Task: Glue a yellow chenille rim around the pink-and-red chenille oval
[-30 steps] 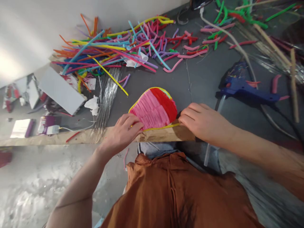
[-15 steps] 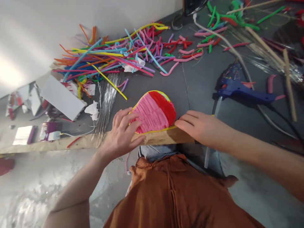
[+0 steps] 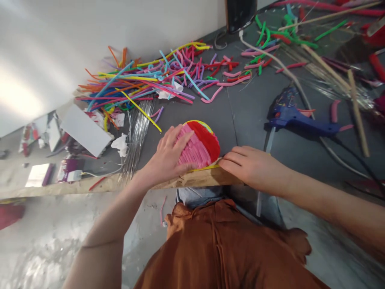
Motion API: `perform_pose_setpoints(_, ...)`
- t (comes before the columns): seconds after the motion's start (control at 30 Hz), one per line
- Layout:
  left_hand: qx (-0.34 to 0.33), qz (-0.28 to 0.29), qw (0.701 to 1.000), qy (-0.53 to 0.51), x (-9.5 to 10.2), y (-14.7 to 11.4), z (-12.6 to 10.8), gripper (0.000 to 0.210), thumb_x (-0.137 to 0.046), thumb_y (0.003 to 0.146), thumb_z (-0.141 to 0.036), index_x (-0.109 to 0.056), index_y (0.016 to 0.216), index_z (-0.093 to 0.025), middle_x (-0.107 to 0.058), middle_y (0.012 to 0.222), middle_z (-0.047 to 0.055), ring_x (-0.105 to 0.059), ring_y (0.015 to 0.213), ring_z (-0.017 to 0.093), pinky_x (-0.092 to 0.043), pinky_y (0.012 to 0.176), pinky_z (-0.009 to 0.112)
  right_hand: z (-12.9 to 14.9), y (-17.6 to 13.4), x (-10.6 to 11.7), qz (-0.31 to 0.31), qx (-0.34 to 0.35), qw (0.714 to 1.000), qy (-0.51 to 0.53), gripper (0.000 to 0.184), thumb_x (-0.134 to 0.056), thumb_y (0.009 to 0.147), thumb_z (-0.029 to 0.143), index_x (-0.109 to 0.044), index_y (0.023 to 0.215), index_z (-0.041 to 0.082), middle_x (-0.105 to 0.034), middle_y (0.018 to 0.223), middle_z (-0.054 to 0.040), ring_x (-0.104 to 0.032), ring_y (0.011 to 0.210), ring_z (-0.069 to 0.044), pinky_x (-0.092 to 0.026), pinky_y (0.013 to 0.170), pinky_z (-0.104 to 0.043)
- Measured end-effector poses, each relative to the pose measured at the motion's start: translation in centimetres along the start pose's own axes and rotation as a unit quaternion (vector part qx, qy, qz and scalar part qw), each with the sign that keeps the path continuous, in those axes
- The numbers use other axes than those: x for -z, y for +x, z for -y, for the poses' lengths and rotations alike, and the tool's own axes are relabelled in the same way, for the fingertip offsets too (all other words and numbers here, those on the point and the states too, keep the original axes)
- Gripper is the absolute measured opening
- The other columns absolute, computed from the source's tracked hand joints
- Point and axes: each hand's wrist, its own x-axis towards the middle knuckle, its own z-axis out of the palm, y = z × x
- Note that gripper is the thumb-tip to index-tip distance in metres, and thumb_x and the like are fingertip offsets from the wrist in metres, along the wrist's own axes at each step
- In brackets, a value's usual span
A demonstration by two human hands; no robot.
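A rounded craft piece (image 3: 212,146) lies near the table's front edge, covered in rows of pink and red pipe cleaner, with a little light blue at the far side. Over its left part rests my left hand (image 3: 170,154), fingers spread flat on the pink rows and thumb along the near edge. A yellow pipe cleaner (image 3: 207,167) borders the piece. Where this strip leaves the near right edge, my right hand (image 3: 243,164) has its fingers closed on it; the fingertips partly hide the strip's end.
A blue glue gun (image 3: 300,120) lies to the right, its glue stick sticking out toward me. Behind are a heap of coloured pipe cleaners (image 3: 135,80) and a phone (image 3: 241,15) on a white cable. Silver wires (image 3: 138,136) and a white box (image 3: 86,130) lie left.
My left hand has slid right and farther over the pink part, covering more of it. My right hand stays at the yellow strip. The whole view has shifted slightly.
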Motion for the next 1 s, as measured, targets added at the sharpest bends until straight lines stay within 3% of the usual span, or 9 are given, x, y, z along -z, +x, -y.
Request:
perform_pose_setpoints(0.1, -0.033, 0.059, 0.998, -0.01, -0.1, -0.3, -0.5, 0.112, -0.058, 0.065, -0.078, -0.013, 0.15, -0.021, -0.008, 0.155, 0.024, -0.013, 0.141, 0.044, -0.023, 0.108, 0.063, 0.2, -0.2, 0.0, -0.016, 0.005, 1.0, 0.001, 0.016, -0.052, 0.087, 0.01, -0.065, 0.095, 0.011, -0.069, 0.084, -0.0078, -0.058, 0.075, -0.021, -0.042, 0.065, -0.032)
perform_pose_setpoints(0.23, -0.025, 0.081, 0.996, 0.021, -0.9, -1.9, -1.8, 0.118, -0.067, 0.057, -0.075, -0.016, 0.15, -0.023, -0.003, 0.155, 0.024, -0.006, 0.14, 0.049, -0.022, 0.106, 0.066, 0.4, -0.9, 0.3, -0.029, 0.027, 0.999, 0.007, 0.019, -0.048, 0.089, 0.009, -0.066, 0.096, 0.011, -0.071, 0.089, -0.0075, -0.059, 0.08, -0.021, -0.042, 0.069, -0.033)
perform_pose_setpoints(0.33, -0.012, 0.068, 0.996, 0.055, -1.9, -3.4, -3.0, 0.106, -0.074, 0.066, -0.058, -0.019, 0.149, -0.024, -0.006, 0.155, 0.025, -0.006, 0.14, 0.05, -0.024, 0.105, 0.067, 0.5, -1.3, 0.7, -0.042, 0.043, 0.998, 0.012, 0.021, -0.045, 0.091, 0.009, -0.066, 0.093, 0.014, -0.071, 0.084, -0.006, -0.059, 0.082, -0.019, -0.041, 0.072, -0.034)
perform_pose_setpoints(0.5, -0.007, 0.019, 0.997, 0.071, -2.8, -4.7, -4.2, 0.076, -0.06, 0.084, -0.043, -0.026, 0.147, -0.017, -0.013, 0.154, 0.025, -0.009, 0.141, 0.048, -0.027, 0.107, 0.063, 0.4, -1.9, 0.8, -0.044, 0.057, 0.997, 0.024, 0.022, -0.045, 0.092, 0.01, -0.066, 0.086, 0.015, -0.07, 0.08, -0.0039, -0.058, 0.077, -0.019, -0.042, 0.074, -0.035)
perform_pose_setpoints(0.7, -0.026, 0.065, 0.997, 0.03, -0.1, -4.1, -4.7, 0.072, -0.044, 0.091, -0.05, -0.023, 0.147, -0.01, -0.02, 0.153, 0.024, -0.012, 0.144, 0.038, -0.023, 0.114, 0.055, -0.1, -2.0, 1.1, -0.047, 0.018, 0.996, 0.068, 0.022, -0.046, 0.091, 0.012, -0.067, 0.093, 0.014, -0.071, 0.081, -0.0056, -0.059, 0.078, -0.019, -0.045, 0.074, -0.034)
perform_pose_setpoints(0.83, -0.017, 0.098, 0.995, 0.018, 1.5, -3.7, -4.9, 0.066, -0.039, 0.095, -0.047, -0.018, 0.149, -0.016, -0.02, 0.155, 0.019, -0.011, 0.145, 0.032, -0.024, 0.115, 0.051, -0.5, -1.1, 2.1, -0.076, 0.003, 0.992, 0.101, 0.024, -0.044, 0.089, 0.006, -0.066, 0.091, 0.014, -0.07, 0.083, -0.0066, -0.059, 0.08, -0.018, -0.049, 0.073, -0.031)
perform_pose_setpoints(1.0, 0.013, 0.127, 0.992, 0.009, 2.3, -3.6, -5.1, 0.063, -0.039, 0.095, -0.047, -0.017, 0.15, -0.025, -0.013, 0.157, 0.015, -0.014, 0.145, 0.032, -0.028, 0.113, 0.05, -0.9, 0.1, 2.9, -0.088, -0.029, 0.985, 0.144, 0.026, -0.041, 0.088, 0.005, -0.063, 0.093, 0.017, -0.069, 0.085, -0.0058, -0.062, 0.08, -0.016, -0.05, 0.073, -0.028)
